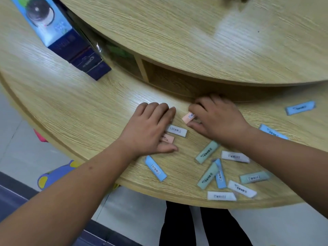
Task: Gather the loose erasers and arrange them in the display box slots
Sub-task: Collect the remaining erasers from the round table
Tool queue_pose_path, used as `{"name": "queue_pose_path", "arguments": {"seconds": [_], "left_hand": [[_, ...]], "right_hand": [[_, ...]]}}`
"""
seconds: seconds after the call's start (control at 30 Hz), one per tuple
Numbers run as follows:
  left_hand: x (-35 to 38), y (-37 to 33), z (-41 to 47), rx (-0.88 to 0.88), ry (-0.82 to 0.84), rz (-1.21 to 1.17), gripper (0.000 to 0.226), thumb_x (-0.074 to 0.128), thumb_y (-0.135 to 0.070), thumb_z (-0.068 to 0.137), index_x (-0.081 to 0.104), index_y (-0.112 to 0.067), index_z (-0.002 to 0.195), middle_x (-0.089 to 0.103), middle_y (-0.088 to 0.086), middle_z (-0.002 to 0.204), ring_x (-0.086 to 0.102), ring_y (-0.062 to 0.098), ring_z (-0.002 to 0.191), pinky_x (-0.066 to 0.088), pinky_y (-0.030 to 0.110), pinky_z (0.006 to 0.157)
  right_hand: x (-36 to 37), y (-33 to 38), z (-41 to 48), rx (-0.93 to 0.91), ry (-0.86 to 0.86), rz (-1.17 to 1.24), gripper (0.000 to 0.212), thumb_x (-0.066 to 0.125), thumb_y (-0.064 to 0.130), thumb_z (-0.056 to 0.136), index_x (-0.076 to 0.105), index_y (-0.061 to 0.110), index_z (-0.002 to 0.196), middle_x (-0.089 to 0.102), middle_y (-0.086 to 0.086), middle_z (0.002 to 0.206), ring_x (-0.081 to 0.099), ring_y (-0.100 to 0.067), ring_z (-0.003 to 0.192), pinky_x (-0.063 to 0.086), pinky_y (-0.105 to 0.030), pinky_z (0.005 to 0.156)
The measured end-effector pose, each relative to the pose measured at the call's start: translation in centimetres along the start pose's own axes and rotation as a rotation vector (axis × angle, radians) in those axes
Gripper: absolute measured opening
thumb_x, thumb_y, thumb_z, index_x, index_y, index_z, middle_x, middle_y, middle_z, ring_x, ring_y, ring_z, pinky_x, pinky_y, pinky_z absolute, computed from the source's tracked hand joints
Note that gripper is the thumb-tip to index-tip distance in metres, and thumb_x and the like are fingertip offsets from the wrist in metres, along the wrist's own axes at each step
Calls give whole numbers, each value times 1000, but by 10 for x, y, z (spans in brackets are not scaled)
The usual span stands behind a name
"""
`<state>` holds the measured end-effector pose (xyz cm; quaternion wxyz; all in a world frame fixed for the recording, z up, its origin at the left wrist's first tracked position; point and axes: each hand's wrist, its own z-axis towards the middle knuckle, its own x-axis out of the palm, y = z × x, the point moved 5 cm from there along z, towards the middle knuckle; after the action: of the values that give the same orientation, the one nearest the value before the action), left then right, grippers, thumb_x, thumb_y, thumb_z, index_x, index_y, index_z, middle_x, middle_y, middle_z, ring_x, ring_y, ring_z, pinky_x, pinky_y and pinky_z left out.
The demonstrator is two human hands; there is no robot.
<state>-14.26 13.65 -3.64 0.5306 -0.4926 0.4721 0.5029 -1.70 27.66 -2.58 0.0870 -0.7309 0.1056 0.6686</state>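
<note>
Loose erasers (206, 154) hug table edge (177, 193) (bare wood (79, 110) leftward).

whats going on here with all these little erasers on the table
A person is gathering erasers on a round wooden table. The right hand pinches a pink eraser, while the left hand lies flat over a white eraser and a second pink eraser. Many loose erasers, blue, green and white, lie scattered toward the near edge and the right. The blue box stands apart at the upper left.
</note>
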Motion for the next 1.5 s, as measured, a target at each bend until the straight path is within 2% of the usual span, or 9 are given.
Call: {"name": "queue_pose_path", "arguments": {"seconds": [0.27, 0.4, 0.6, 0.73, 0.87, 1.0, 1.13, 1.3, 1.5], "left_hand": [[6, -11, 11, 171, 18, -101, 51, 58, -62, 89, 66, -14, 102, 63, 7, 96, 58, 29, 85, 44, 39, 74], [5, -14, 11, 124, -22, -63, 40, 62, -54, 90, 66, -13, 89, 64, 6, 84, 60, 28, 74, 47, 37, 65], [-7, -15, 25, -94, 18, -58, 38, 60, -51, 90, 65, -14, 79, 63, 3, 68, 62, 27, 59, 41, 28, 45], [-16, 3, 14, -386, 70, -246, 52, 40, -62, 90, 60, -14, 84, 66, 5, 76, 64, 31, 62, 40, 28, 48], [-28, 14, -25, -654, 3, -404, 47, 44, -59, 92, 56, -14, 84, 63, 1, 77, 62, 31, 66, 46, 35, 56], [-37, -2, -70, -914, -58, -492, 40, 52, -53, 92, 53, -15, 80, 55, -3, 68, 53, 25, 63, 38, 33, 54], [-33, -43, -95, -1142, -60, -561, 53, 32, -66, 86, 49, -17, 76, 52, -2, 70, 50, 22, 62, 30, 30, 50], [-15, -82, -77, -1205, -1, -439, 52, 42, -58, 91, 58, -9, 98, 56, 10, 95, 60, 35, 72, 39, 32, 54], [-3, -118, -16, -1120, 39, -396, 43, 47, -52, 96, 59, -11, 94, 57, 10, 90, 59, 30, 75, 44, 35, 47]], "right_hand": [[-2, -22, -36, 101, -5, -23, 59, 45, 63, 86, 58, 21, 125, 58, -8, 118, 50, -31, 101, 36, -40, 79], [1, -35, -59, 198, -24, 9, 53, 52, 63, 83, 61, 25, 120, 57, -6, 118, 49, -31, 101, 38, -44, 80], [4, -51, -64, 221, -60, 135, 47, 54, 53, 85, 64, 19, 115, 57, -9, 109, 52, -32, 94, 43, -42, 78], [2, -56, -69, 238, -51, 168, 49, 50, 53, 88, 63, 16, 117, 56, -10, 110, 54, -32, 95, 45, -42, 78], [-11, -43, -84, 306, -85, 240, 55, 49, 54, 88, 58, 17, 128, 53, -11, 124, 50, -32, 111, 39, -45, 92], [-20, 3, -112, 164, -107, 289, 67, 58, 58, 83, 55, 14, 133, 48, -18, 138, 42, -39, 132, 28, -59, 109], [-9, 21, -141, 93, -62, 207, 86, 59, 70, 75, 42, 19, 142, 37, -20, 150, 29, -41, 142, 20, -71, 108], [-3, -7, -167, 164, -39, 204, 90, 43, 78, 80, 33, 20, 148, 28, -21, 156, 21, -43, 145, 18, -74, 106], [10, -15, -174, -47, 65, 163, 100, 50, 84, 74, 32, 21, 149, 25, -21, 157, 19, -43, 146, 18, -76, 106]]}}
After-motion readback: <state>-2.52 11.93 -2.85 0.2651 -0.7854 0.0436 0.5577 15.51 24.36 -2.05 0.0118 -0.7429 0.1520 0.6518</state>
